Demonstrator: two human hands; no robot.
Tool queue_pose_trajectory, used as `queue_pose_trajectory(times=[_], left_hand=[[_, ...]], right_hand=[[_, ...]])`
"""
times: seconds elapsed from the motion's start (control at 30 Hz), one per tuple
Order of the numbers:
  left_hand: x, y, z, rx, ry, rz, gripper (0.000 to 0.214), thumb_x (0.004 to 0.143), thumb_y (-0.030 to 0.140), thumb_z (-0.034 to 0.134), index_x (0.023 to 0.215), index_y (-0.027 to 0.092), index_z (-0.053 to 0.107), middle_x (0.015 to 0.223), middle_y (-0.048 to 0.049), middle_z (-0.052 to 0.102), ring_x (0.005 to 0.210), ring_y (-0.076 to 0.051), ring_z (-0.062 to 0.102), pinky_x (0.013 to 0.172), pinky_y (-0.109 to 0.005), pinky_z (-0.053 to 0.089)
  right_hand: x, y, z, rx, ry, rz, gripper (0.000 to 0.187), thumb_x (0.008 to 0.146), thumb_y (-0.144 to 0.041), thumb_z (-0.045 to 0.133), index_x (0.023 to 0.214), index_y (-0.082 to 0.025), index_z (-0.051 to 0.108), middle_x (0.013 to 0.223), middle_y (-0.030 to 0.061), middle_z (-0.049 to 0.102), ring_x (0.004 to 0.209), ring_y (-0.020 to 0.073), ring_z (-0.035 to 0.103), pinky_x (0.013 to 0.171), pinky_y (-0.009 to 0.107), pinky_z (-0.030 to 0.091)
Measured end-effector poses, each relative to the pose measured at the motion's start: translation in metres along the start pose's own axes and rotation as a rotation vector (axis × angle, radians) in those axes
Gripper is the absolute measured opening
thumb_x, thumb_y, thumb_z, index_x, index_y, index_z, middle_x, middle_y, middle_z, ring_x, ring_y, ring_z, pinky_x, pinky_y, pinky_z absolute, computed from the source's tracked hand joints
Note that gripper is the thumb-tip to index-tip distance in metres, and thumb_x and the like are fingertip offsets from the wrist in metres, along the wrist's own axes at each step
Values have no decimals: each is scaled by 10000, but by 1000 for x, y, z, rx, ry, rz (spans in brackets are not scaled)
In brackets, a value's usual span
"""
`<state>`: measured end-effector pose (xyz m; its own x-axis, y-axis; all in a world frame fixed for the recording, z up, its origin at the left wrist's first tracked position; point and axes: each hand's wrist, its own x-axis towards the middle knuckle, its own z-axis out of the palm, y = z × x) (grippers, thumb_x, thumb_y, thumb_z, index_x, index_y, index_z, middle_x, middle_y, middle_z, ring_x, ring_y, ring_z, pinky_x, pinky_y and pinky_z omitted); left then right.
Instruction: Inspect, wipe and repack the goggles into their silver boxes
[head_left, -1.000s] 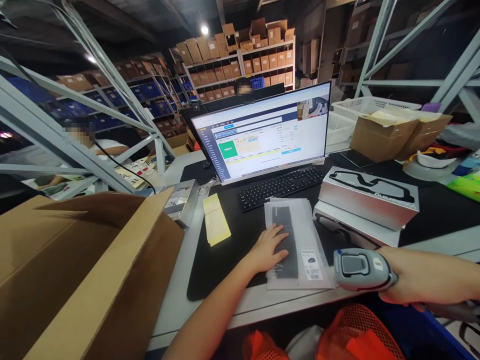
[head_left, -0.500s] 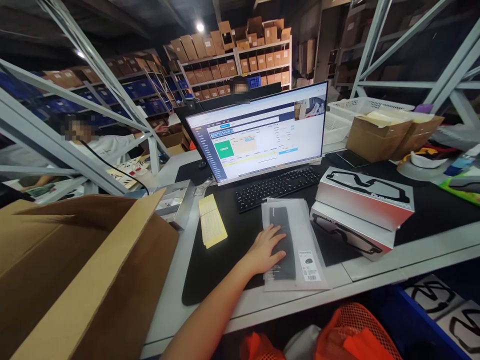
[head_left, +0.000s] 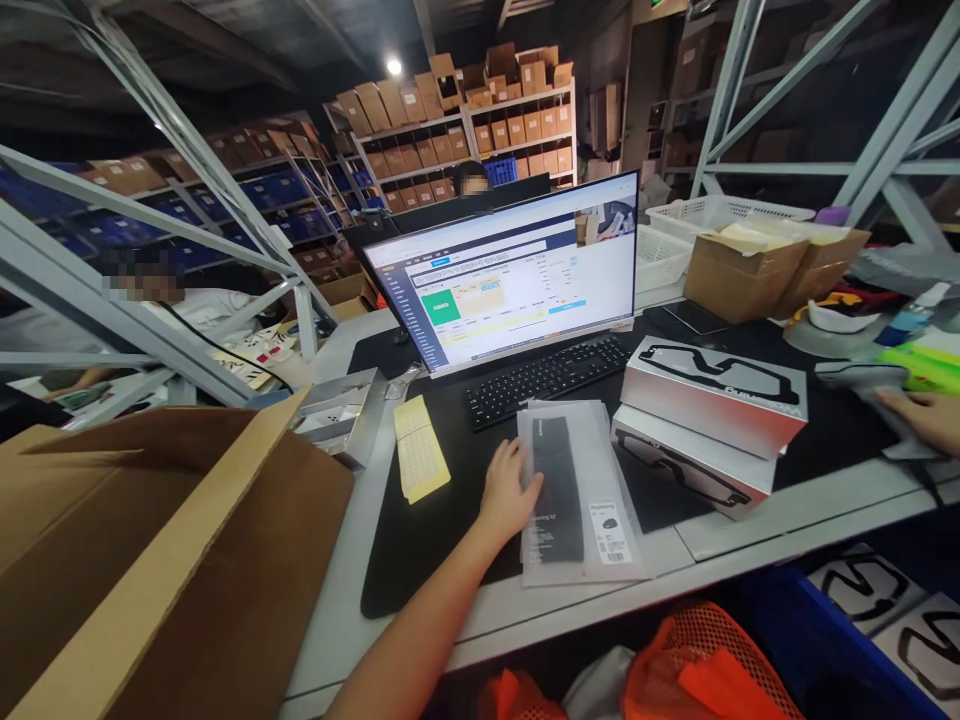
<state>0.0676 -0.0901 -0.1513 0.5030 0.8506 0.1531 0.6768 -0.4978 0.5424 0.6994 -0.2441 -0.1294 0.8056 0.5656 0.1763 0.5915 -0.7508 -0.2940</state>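
My left hand (head_left: 511, 492) rests with its fingers apart at the left edge of a flat frosted plastic pouch (head_left: 611, 460). Inside the pouch shows a dark panel, and a white barcode label (head_left: 609, 532) is on its lower right. At the right edge of view, my right hand (head_left: 926, 418) is closed around a grey handheld barcode scanner (head_left: 859, 376), part of the hand being cut off. Two silver boxes (head_left: 716, 385) with black glasses-like outlines are stacked between the pouch and the scanner.
A monitor (head_left: 517, 285) and black keyboard (head_left: 544, 380) stand behind the pouch. Yellow label sheets (head_left: 421, 450) lie left. An open cardboard box (head_left: 247, 560) fills the lower left. A blue bin (head_left: 847, 640) sits below the desk's right side. Two people are beyond the desk.
My left hand has slid leftward from the pouch's middle to its edge. My right hand has come into view at the right with the scanner. The highlighted number on the screen has changed.
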Motion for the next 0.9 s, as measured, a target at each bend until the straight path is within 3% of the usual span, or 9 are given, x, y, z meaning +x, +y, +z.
queue_pose_trajectory(times=[0.1,0.17,0.27,0.37,0.4,0.47,0.57,0.7,0.9], left_hand=[[7,-5,-3,-28,12,-93,528,894,391,559,1381,189,536,1473,-157,534,1457,-356,371,1187,-595,289],[10,-5,-5,-66,-31,-93,519,905,409,543,1374,188,539,1441,-151,565,1424,-342,422,1187,-569,298],[14,1,-6,-125,-55,-111,554,895,403,562,1395,170,517,1471,-159,532,1417,-324,432,1201,-531,287],[19,12,-1,-194,-55,-173,623,850,376,629,1416,154,494,1485,-175,508,1423,-330,426,1209,-511,279],[21,16,1,-222,-54,-201,643,840,365,644,1424,147,484,1481,-182,511,1417,-330,435,1207,-504,286],[28,24,5,-290,-53,-262,681,833,341,659,1447,132,451,1449,-189,537,1376,-311,488,1184,-466,338],[41,32,5,-407,-47,-380,749,855,317,633,1516,139,328,1412,-188,564,1237,-263,610,1055,-401,485],[56,36,-3,-531,-76,-549,817,868,336,608,1560,161,209,1312,-194,636,966,-243,719,778,-383,592],[60,41,-9,-585,-225,-598,468,698,423,800,1039,114,719,788,-98,749,681,-223,696,642,-318,549]], right_hand=[[-3,18,9,-36,-173,141,607,878,-394,696,1205,115,656,1164,397,612,1165,424,601,757,432,378],[-19,18,7,-19,-136,147,648,889,-403,683,1296,96,605,1245,399,575,1247,423,549,808,440,379],[-73,-2,-11,63,134,46,518,922,-335,639,1260,58,641,1274,356,587,1273,364,537,893,413,394],[-156,-40,-36,271,421,-77,301,965,-232,508,1088,-32,697,1104,248,686,1122,289,627,937,362,426],[-186,-53,-42,363,380,-151,255,959,-247,512,1041,-94,697,1051,205,704,1023,275,658,899,358,457],[-239,-79,-49,514,85,-426,191,952,-289,519,962,-193,684,1016,138,720,961,272,671,905,379,485],[-287,-109,-39,731,-219,-686,222,944,-362,523,902,-234,699,936,93,732,906,268,687,872,397,526],[-299,-132,-10,803,-414,-697,271,957,-382,507,898,-209,707,967,99,728,916,244,681,822,360,546],[-300,-150,3,855,-522,-741,263,972,-355,489,919,-196,692,953,82,715,911,225,669,825,345,523]])
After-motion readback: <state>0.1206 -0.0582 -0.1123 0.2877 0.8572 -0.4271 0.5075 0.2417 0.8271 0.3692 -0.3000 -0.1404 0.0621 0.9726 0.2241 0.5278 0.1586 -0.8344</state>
